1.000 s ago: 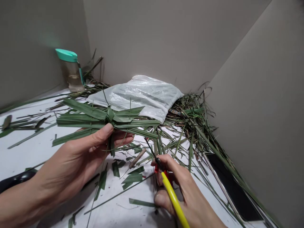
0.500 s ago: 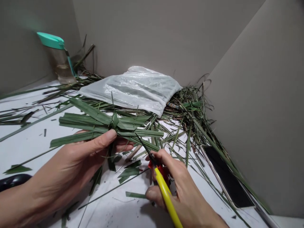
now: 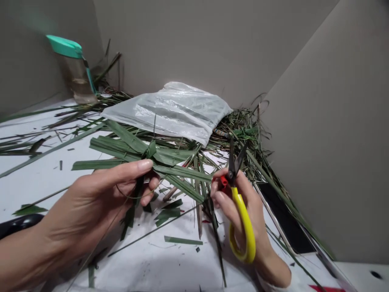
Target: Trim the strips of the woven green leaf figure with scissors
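Two bare hands work above a white table. The left hand pinches a woven green leaf figure between thumb and fingers, holding it in the air over scattered leaf strips. The right hand closes around yellow-handled scissors, their blades apart and pointing up. Farther back lies a plastic bag, touching a pile of dry leaves.
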Available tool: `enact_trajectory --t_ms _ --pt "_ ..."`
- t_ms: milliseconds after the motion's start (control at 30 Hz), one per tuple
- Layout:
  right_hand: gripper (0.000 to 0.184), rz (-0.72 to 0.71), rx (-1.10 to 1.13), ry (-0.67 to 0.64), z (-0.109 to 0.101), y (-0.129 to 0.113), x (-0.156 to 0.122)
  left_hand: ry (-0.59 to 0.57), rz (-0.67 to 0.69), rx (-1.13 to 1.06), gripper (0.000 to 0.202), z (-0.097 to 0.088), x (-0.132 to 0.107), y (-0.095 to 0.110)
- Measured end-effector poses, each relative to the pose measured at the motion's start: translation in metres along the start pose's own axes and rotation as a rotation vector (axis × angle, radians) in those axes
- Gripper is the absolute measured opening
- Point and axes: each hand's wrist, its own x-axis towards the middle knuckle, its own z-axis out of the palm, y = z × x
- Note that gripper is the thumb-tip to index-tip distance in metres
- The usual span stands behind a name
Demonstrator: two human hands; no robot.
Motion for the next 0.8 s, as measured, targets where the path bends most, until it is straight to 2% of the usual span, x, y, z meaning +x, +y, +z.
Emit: enact_trajectory --t_ms 100,233,333,433,633,800 --pt "0.027 0.065 0.216 -0.003 -0.001 0.001 0.003 -0.087 -0.126 0.028 0.027 -0.006 0.000 -0.010" --pt "0.030 0.105 0.357 -0.027 -0.002 0.002 0.005 -0.140 -0.125 0.129 0.042 -0.013 0.002 -0.020" --pt "0.027 0.127 0.415 -0.048 -0.002 0.002 0.005 -0.145 -0.108 0.164 0.041 -0.013 0.004 -0.024" --pt "0.031 0.162 0.480 -0.091 -0.002 -0.002 0.005 -0.166 -0.106 0.235 0.040 -0.011 0.005 -0.027" --pt "0.040 0.264 0.363 -0.161 -0.001 -0.017 0.006 -0.264 -0.094 0.352 0.027 -0.012 0.003 -0.035" --pt "0.040 0.255 0.249 -0.152 0.001 -0.017 0.007 -0.322 -0.107 0.350 0.023 -0.013 0.004 -0.037"
